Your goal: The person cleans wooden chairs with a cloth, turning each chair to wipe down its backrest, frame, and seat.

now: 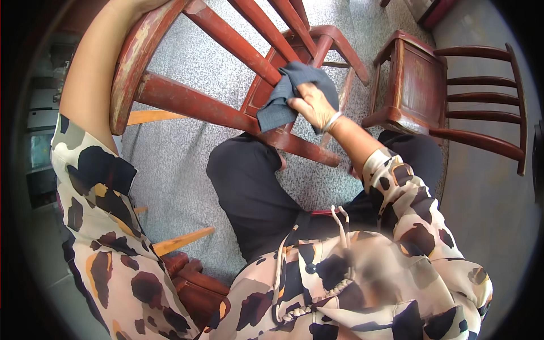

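Observation:
A worn red wooden chair [191, 100] lies tilted in front of me, its backrest bars running from the upper left towards the middle. My right hand [313, 104], with a light bangle at the wrist, holds a dark grey cloth [278, 102] against the bars near where they meet the seat side. The cloth hides part of that joint. At the top left my left hand [148, 3] rests at the chair's curved top rail; only its edge shows, and the fingers are cut off by the frame.
A second red wooden chair [420, 80] stands at the right, beside a grey wall or surface. Light wooden legs [185, 241] and red wooden furniture [199, 284] are at the lower left. The speckled floor [178, 170] lies below; shelves with items stand at the far left.

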`<state>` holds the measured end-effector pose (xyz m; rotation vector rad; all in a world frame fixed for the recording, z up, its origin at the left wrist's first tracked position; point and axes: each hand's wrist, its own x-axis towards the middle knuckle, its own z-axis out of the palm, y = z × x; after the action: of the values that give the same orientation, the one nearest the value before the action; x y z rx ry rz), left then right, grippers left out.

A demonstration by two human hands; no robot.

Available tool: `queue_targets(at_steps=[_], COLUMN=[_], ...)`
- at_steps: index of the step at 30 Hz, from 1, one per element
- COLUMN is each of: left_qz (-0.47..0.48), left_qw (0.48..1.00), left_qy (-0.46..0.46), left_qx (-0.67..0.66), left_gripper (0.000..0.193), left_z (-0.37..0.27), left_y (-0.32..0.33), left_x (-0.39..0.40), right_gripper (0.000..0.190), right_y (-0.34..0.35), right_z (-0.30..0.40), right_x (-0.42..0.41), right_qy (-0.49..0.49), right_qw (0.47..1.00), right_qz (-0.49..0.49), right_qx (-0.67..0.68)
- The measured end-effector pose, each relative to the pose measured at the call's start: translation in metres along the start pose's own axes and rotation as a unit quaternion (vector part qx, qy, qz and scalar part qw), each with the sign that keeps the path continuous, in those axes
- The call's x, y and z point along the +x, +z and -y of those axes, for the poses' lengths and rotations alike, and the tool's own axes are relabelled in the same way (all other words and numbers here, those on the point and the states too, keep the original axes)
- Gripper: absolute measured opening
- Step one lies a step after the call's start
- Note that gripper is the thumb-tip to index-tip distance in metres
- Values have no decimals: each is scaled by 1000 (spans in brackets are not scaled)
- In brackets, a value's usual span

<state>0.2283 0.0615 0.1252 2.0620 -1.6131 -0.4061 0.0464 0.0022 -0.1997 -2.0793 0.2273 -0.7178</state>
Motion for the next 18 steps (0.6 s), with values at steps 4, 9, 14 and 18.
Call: queue_targets(at_steps=[4,9,14,18], left_qz=[46,25,27,15], left_qw=[998,998,1000,1000], left_qy=[-33,6,-4,11], left_qx=[-18,-61,1,-6], left_gripper=[48,48,49,47], left_z=[-4,0,-4,-9], left_y=[-7,4,-4,2], left_x=[0,10,7,-4], right_gripper=[57,31,24,35], right_y=[3,-11,-49,-72], right_z=[6,-28,-1,-12], right_x=[-2,1,-12,-12], right_qy=[122,63,157,123], right_qw=[979,978,938,953], right_qz=[98,120,248,190], right_qx=[-127,-158,-185,-199])
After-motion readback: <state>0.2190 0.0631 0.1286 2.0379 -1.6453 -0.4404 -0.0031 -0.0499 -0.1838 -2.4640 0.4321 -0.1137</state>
